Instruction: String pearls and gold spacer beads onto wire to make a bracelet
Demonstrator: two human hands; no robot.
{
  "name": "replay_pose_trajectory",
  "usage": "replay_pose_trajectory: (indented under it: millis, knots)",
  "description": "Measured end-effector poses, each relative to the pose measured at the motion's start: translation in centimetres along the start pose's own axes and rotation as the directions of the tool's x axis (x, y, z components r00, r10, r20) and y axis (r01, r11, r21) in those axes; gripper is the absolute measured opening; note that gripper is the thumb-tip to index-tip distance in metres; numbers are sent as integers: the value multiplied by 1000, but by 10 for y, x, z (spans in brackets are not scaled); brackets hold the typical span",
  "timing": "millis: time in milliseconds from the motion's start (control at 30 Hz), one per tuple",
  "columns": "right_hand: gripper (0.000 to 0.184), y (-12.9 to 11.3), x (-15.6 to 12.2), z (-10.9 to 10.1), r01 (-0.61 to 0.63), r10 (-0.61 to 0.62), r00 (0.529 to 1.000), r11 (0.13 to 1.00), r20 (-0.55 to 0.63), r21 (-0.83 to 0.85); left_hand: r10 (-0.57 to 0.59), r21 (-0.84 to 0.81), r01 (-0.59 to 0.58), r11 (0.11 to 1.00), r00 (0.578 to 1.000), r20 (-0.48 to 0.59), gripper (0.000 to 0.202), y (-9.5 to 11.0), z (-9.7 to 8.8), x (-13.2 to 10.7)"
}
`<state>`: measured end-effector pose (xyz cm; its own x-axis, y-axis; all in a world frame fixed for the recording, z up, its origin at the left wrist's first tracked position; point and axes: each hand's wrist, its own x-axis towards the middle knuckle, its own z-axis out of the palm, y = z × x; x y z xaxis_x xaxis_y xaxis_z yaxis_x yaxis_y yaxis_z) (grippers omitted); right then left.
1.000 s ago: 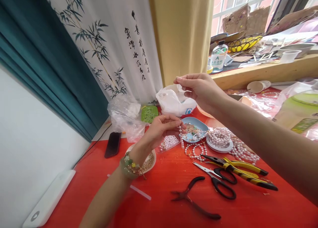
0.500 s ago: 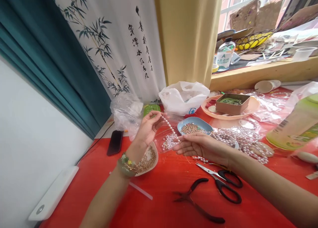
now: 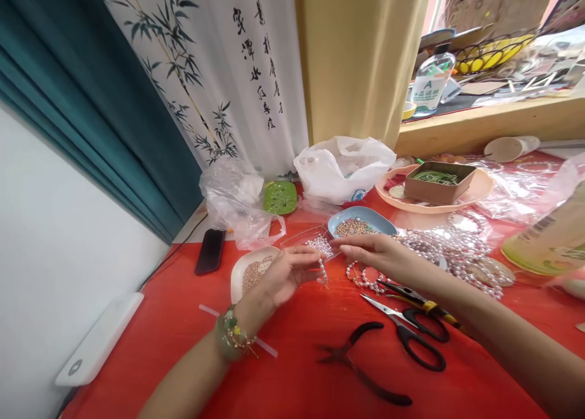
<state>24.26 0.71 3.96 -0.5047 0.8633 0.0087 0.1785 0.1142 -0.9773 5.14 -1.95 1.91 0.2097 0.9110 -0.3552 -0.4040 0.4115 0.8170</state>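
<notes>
My left hand (image 3: 290, 274) has thumb and fingers pinched on a short string of white pearl beads (image 3: 323, 271), which hangs down from the fingertips. My right hand (image 3: 370, 250) is stretched out just beyond it, its fingers extended at the edge of a clear plastic tray (image 3: 284, 239) of loose pearl beads (image 3: 320, 245). I make out nothing between those fingers. Partly behind my left hand sits a cream dish (image 3: 237, 279) with small gold beads (image 3: 252, 277). Past my right hand is a blue dish (image 3: 388, 226) of gold-coloured beads (image 3: 354, 227).
Scissors (image 3: 404, 327), black-handled pliers (image 3: 351, 361) and yellow-black pliers (image 3: 411, 294) lie near my right forearm. Pearl strands (image 3: 450, 248) pile at right beside a green-yellow bottle (image 3: 543, 242). Plastic bags (image 3: 340, 169), a green dish (image 3: 280, 198) and a phone (image 3: 210, 251) lie farther back.
My left hand has come down and nearer with the pearl string, which no longer stretches between both hands. My right hand has let go of it and moved slightly farther away. The view has shifted a little.
</notes>
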Motion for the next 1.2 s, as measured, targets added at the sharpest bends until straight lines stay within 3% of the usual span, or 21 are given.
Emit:
replay_pose_trajectory:
  millis: [133, 233, 333, 533, 733, 900, 1033, 1100, 1200]
  knots:
    - [24, -5, 9, 13, -120, 140, 988, 965, -69, 234, -76, 77, 71, 995, 995, 64, 12, -11, 2, -4]
    - [16, -4, 14, 16, -190, 233, 972, 852, -28, 488, -101, 137, 90, 986, 992, 74, 16, -16, 0, -4]
    - [12, -1, 17, 16, -249, 303, 953, 768, 8, 589, -114, 147, 101, 984, 990, 80, 20, -19, -2, -2]
    - [15, 15, 22, 22, -308, 371, 929, 776, -3, 550, -145, 148, 130, 980, 984, 100, 18, -20, -3, -1]
    - [17, 17, 19, 20, -305, 290, 951, 831, 105, 466, -154, 261, 131, 956, 986, 69, 9, -27, 2, -2]
    - [18, 18, 21, 11, -229, 273, 962, 845, -21, 483, -71, 517, 5, 856, 992, 108, 12, -39, 0, -2]
    - [23, 23, 25, 9, -180, 278, 950, 858, -140, 481, -13, 740, -122, 661, 985, 174, 27, -21, -12, -6]
    - [26, 27, 24, 9, -200, 291, 946, 870, -141, 452, 118, 806, -180, 563, 984, 137, 24, -3, -24, -7]
    - [28, 31, 21, 10, -244, 304, 947, 891, -105, 383, 251, 817, -182, 547, 967, 47, 14, 18, -51, -3]
